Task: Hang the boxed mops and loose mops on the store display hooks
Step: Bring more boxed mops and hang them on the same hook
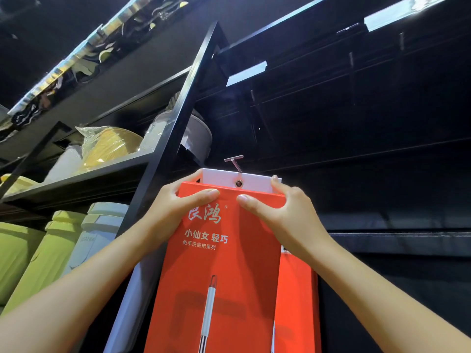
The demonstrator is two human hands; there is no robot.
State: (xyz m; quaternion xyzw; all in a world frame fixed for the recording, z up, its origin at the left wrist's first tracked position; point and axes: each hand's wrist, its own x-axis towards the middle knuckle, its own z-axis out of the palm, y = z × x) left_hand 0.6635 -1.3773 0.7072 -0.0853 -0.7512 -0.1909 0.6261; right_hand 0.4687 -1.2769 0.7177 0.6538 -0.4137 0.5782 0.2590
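Overhead, the left hand (175, 207) and right hand (277, 212) clamp the red boxed mop (219, 263) at its top corners, thumbs flat on the front and fingers curled behind. Just above the thumbs (and between them) sits the white tab's eyelet (239, 183), with the metal hook (235, 161) right over it.

Green canisters (56, 248) beside a pale-blue canister (102, 225); wrapped yellow bowl (112, 143) shelved above.

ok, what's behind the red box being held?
A second red box pokes out past the right edge of the held box. Its top and hook are covered.
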